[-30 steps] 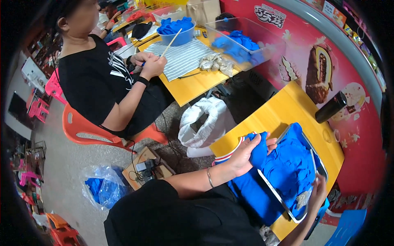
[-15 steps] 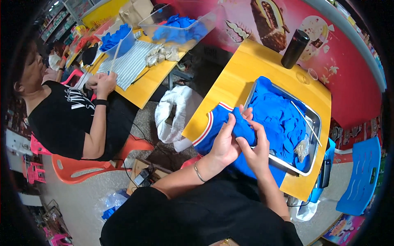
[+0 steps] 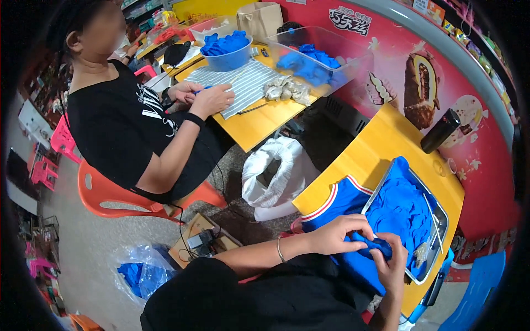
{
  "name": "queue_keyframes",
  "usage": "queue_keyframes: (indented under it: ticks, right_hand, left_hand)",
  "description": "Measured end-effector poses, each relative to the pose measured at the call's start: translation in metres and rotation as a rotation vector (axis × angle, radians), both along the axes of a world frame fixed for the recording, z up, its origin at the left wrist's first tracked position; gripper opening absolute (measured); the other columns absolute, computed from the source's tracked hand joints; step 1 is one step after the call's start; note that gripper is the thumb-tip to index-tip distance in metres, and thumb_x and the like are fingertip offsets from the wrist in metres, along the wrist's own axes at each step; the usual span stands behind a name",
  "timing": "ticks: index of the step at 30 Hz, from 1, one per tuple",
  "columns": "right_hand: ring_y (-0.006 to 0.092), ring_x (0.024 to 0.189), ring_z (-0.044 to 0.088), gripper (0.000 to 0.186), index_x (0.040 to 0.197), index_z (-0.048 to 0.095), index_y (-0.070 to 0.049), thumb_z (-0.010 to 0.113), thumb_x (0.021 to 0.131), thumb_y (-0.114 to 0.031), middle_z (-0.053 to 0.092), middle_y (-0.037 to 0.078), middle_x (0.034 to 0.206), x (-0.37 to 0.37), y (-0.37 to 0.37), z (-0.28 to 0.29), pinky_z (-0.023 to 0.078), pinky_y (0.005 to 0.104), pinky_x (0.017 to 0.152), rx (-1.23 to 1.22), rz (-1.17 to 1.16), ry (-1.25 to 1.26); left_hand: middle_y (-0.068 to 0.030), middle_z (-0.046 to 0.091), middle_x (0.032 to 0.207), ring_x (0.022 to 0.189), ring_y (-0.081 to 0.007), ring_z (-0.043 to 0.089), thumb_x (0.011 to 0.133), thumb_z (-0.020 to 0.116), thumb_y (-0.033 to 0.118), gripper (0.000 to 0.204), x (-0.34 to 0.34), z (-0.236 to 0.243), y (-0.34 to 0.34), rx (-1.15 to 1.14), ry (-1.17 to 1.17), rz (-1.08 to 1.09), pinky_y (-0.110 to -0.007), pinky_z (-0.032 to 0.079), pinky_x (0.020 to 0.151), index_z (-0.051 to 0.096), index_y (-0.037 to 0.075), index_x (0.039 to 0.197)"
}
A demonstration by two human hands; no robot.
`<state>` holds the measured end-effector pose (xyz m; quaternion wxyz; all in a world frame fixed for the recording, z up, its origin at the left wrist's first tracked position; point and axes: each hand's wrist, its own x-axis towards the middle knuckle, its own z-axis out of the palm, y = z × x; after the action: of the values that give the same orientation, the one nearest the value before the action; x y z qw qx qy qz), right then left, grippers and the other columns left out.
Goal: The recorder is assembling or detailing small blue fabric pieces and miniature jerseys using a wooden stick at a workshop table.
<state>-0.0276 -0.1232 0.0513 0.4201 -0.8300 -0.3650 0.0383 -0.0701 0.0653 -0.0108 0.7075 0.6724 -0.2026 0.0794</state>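
My left hand (image 3: pixel 338 234) and my right hand (image 3: pixel 394 265) together pinch a small rolled blue piece (image 3: pixel 373 246) over a blue cloth with red and white trim (image 3: pixel 337 201) that drapes off the yellow table (image 3: pixel 381 143). Just right of my hands lies a metal tray (image 3: pixel 440 219) heaped with blue pieces (image 3: pixel 403 207). Both hands are closed on the rolled piece, left from above, right from below.
A black bottle (image 3: pixel 439 131) stands at the table's far edge. A white bag (image 3: pixel 276 176) sits on the floor to the left. A person in black on an orange chair (image 3: pixel 113 193) works at a second yellow table (image 3: pixel 259 118) with a blue bowl (image 3: pixel 227 55) and a clear bin (image 3: pixel 317 52).
The view has swung back toward the seated person. My hands have shifted from the cloth's upper edge to its lower right, and they now pinch a rolled blue piece.
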Motion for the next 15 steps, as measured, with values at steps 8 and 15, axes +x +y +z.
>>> queue_keyframes:
  ticks: [8, 15]
  right_hand:
    - [0.0287, 0.078, 0.062, 0.029, 0.086, 0.058, -0.003, 0.075, 0.062, -0.002, 0.063, 0.011, 0.084, -0.017, 0.009, 0.011, 0.048, 0.0344, 0.070, -0.084, 0.109, -0.038]
    - [0.0295, 0.076, 0.061, 0.024, 0.083, 0.060, -0.006, 0.072, 0.063, -0.002, 0.061, 0.011, 0.085, -0.023, 0.011, 0.011, 0.050, 0.0360, 0.068, -0.291, 0.269, -0.187]
  left_hand:
    - [-0.0108, 0.051, 0.088, 0.082, -0.0251, 0.055, 0.078, 0.063, 0.006, 0.013, -0.018, 0.009, 0.015, 0.184, -0.158, -0.068, -0.033, 0.045, 0.072, 0.056, 0.001, 0.088]
    - [-0.0124, 0.048, 0.085, 0.080, -0.0297, 0.054, 0.075, 0.061, 0.004, 0.013, -0.027, 0.004, 0.019, 0.419, -0.329, -0.087, -0.037, 0.044, 0.070, 0.054, 0.001, 0.085]
